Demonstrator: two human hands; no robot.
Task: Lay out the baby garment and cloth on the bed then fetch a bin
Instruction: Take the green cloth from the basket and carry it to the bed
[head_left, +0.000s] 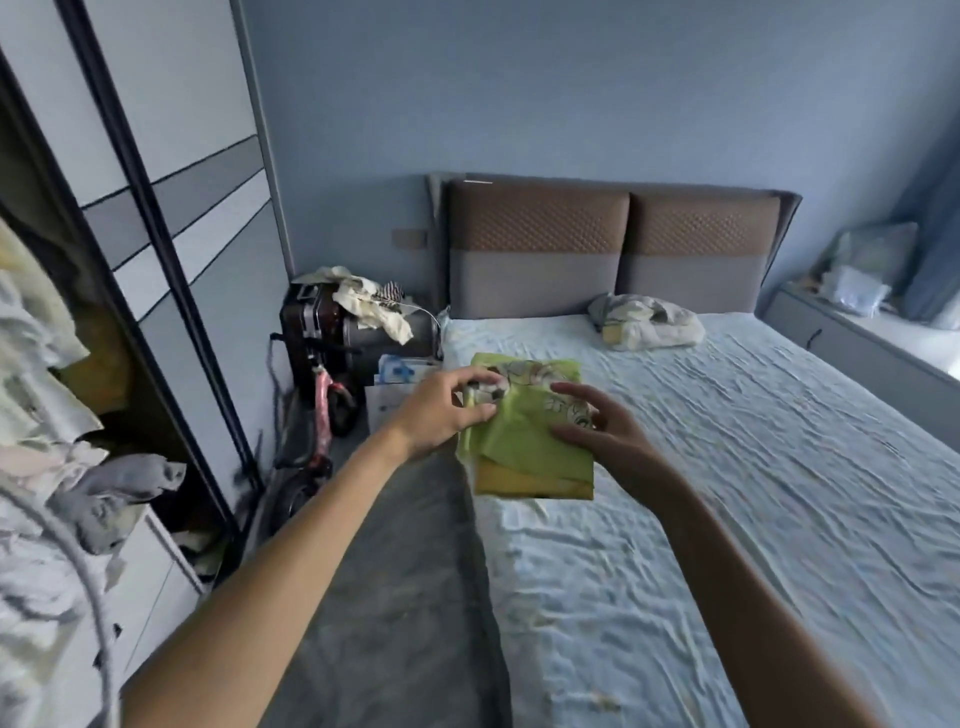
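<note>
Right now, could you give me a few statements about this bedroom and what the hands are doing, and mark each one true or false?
1. Both hands are on a folded green cloth. True: the left hand pinches its edge and the right hand rests on top.
2. The cloth is spread out flat across the whole bed. False: it is folded, near the bed's left edge.
3. A crumpled bundle of fabric lies by the headboard. True.
4. A pink child's bike stands on the floor left of the bed. True.
5. The suitcase beside the bed has nothing on it. False: clothes are piled on it.
</note>
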